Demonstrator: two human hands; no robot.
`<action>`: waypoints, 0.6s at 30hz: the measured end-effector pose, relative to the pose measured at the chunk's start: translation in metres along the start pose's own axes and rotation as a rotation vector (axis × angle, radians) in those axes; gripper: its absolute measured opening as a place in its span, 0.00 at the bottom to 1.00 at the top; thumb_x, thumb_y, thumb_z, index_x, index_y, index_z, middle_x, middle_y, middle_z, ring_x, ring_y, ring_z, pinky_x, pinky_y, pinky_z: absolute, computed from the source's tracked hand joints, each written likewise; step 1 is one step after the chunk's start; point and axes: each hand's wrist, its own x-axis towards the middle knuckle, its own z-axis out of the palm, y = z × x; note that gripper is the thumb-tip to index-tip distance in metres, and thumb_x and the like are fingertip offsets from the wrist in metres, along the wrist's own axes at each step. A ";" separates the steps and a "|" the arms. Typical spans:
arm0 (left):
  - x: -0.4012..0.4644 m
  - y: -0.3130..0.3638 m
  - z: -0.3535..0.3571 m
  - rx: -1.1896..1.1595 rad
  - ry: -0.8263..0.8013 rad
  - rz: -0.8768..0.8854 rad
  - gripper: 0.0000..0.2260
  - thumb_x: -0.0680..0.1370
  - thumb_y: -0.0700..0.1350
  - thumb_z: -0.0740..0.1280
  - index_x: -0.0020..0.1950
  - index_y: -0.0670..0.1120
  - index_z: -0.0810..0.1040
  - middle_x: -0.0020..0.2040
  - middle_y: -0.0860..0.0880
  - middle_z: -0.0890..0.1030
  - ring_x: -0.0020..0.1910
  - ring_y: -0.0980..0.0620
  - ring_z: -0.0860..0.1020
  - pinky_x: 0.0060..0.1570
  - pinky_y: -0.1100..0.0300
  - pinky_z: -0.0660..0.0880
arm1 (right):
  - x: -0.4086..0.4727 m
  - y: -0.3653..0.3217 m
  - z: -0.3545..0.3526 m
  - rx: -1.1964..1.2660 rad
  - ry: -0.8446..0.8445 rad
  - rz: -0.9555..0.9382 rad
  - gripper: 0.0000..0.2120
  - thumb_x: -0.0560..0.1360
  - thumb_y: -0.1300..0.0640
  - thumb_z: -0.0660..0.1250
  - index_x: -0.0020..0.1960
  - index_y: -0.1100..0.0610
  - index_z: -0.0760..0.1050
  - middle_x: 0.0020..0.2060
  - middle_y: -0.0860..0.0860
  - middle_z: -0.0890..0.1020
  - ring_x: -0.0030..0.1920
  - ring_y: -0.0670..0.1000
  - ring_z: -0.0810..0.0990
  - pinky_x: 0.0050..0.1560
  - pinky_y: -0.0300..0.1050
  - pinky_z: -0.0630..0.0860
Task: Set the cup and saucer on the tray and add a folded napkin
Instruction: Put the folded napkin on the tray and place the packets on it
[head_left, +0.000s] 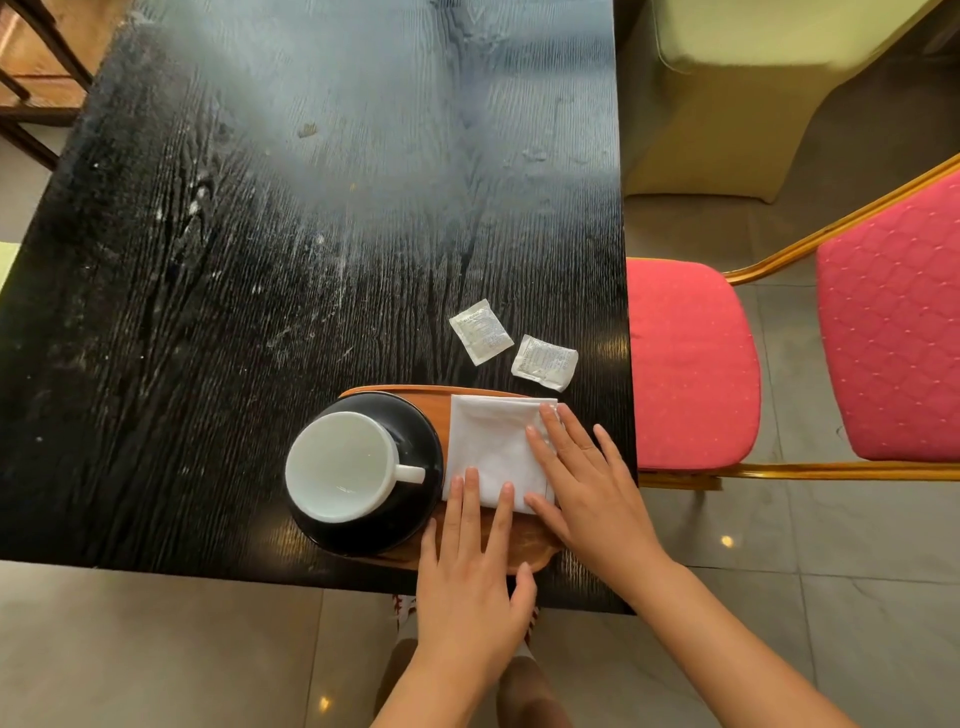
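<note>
A white cup (340, 465) stands on a black saucer (410, 421), handle pointing right. The saucer rests on the left part of a small wooden tray (436, 405) near the table's front edge and overhangs it to the left. A folded white napkin (493, 447) lies flat on the tray, right of the saucer. My left hand (470, 571) lies flat with its fingertips on the napkin's near edge. My right hand (587, 478) presses flat on the napkin's right side, fingers spread. Neither hand grips anything.
Two small white sachets (478, 331) (544, 362) lie on the black wooden table (234, 312) just beyond the tray. A red padded chair (691, 364) with a gold frame stands close to the table's right edge. Pale tiled floor lies below.
</note>
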 end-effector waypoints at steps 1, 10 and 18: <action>0.000 0.000 0.000 0.005 0.003 0.005 0.33 0.70 0.55 0.57 0.75 0.50 0.59 0.75 0.41 0.59 0.74 0.45 0.55 0.64 0.47 0.65 | 0.000 0.000 0.000 -0.008 -0.008 0.001 0.30 0.75 0.45 0.54 0.73 0.58 0.57 0.74 0.55 0.56 0.75 0.52 0.49 0.72 0.52 0.48; 0.008 0.002 -0.010 0.083 -0.047 0.020 0.29 0.69 0.53 0.55 0.70 0.47 0.68 0.70 0.38 0.69 0.69 0.41 0.68 0.50 0.47 0.77 | 0.001 0.000 -0.007 0.023 -0.026 0.000 0.29 0.74 0.44 0.55 0.71 0.56 0.62 0.73 0.55 0.61 0.74 0.52 0.53 0.70 0.57 0.52; 0.056 -0.007 -0.093 -0.170 0.329 0.245 0.16 0.72 0.48 0.59 0.56 0.45 0.76 0.51 0.47 0.80 0.48 0.48 0.78 0.42 0.56 0.76 | 0.032 0.002 -0.052 0.275 0.361 0.141 0.16 0.72 0.53 0.61 0.56 0.58 0.76 0.52 0.55 0.78 0.56 0.54 0.74 0.56 0.51 0.68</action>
